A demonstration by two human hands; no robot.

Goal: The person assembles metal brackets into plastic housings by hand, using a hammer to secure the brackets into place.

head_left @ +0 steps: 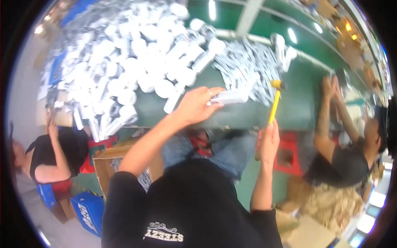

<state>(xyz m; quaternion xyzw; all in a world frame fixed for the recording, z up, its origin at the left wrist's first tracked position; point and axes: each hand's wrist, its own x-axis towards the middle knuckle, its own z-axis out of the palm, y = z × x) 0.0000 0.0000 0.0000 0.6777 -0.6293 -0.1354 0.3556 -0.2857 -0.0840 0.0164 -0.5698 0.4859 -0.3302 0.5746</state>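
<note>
Just right of the frame's centre, the left hand (pixel 194 105) pinches a white oblong plastic part (pixel 230 97) flat on the green table's (pixel 297 107) near edge, seemingly steadying it for a blow. Right of it, the right hand (pixel 268 142) grips a yellow-handled mallet (pixel 275 101) upright, while heaped white parts (pixel 136 62) fill the upper left.

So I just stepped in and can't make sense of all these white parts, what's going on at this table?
A person at a green table holds a white oblong part down near its front edge with the left hand. The right hand grips a yellow-handled mallet, upright, its head raised just right of the part. A big heap of white cylindrical pieces covers the table's left side. Two other people sit on either side, the right one's hands up at the table.
</note>
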